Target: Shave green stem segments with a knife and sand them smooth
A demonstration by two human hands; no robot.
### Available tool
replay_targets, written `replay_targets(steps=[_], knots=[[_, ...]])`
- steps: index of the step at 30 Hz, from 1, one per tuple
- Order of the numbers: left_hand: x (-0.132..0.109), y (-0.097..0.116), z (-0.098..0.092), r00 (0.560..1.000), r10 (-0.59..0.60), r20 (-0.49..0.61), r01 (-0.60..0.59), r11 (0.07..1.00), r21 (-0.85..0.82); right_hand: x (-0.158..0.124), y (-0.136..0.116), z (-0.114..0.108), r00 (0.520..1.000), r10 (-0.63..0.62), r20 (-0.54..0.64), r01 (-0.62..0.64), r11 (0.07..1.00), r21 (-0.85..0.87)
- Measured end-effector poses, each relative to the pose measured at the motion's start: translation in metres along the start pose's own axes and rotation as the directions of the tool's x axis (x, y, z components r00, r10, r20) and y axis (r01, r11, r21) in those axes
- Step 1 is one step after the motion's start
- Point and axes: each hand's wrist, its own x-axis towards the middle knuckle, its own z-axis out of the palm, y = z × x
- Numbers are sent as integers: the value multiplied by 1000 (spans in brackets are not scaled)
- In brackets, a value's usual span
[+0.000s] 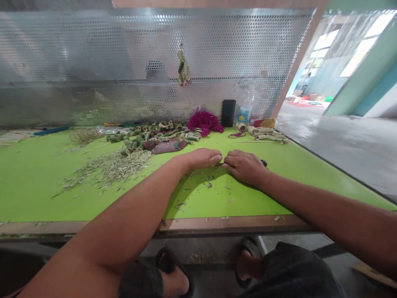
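My left hand [204, 158] rests low over the green tabletop, fingers curled and thumb pressed in. What it pinches is almost wholly hidden; only a small pale bit shows under the thumb. Close beside it, my right hand [245, 165] is closed around a knife, whose dark handle end [264, 163] sticks out behind the palm. A thin dark strip of it shows between the two hands. Small shavings [209, 184] lie scattered on the table in front of them. Beyond my left hand are cut green bamboo pieces [133, 142] and a brown cloth-like piece [166, 146].
A shavings heap [114, 167] lies left. Behind are purple string [204, 122], a black phone-like slab [228, 113], a labelled bottle [244, 111] and strung bamboo pieces [269, 135]. A perforated metal panel [124, 62] backs the table; more bamboo pieces [182, 68] hang on it.
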Motion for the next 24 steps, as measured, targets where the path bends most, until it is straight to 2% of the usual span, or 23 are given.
replay_targets(steps=[6,12,16,24], knots=[[3,6,-1,999,-38,-19,39,998,56,0,0,0,1000,16,-1,-16,1000,-13],[10,3,3,997,-79,-24,81,989,125,4,0,0,1000,18,25,-17,1000,-14],[12,3,3,997,-75,-27,78,984,163,8,3,1,998,11,68,-11,1000,-5],[13,2,6,999,-49,-24,53,974,219,10,4,2,997,-17,79,19,999,-27]])
